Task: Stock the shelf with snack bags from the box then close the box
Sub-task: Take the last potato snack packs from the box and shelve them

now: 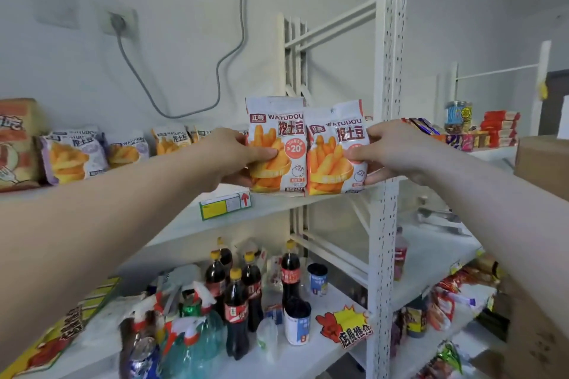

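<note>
At the shelf (pixel 274 208), snack bags (pixel 277 148) in left hand (pixel 228 157), right hand (pixel 391 151).

Left hand (pixel 229 152): fingers mostly hidden behind left snack bag (pixel 277 144), thumb in front. Right hand (pixel 391 151): likewise behind right snack bag (pixel 337 151), which covers the left snack bag's right edge. Cardboard box (pixel 542 160) cut off by the frame's right edge. Small print on both bags unreadable.

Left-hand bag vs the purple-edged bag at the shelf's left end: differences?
The left-hand bag has orange trim; the purple-edged bag has purple. The left hand grips the left-hand bag upright; the purple-edged bag rests on the shelf, untouched. Both show WATUDOU branding and fries.
</note>
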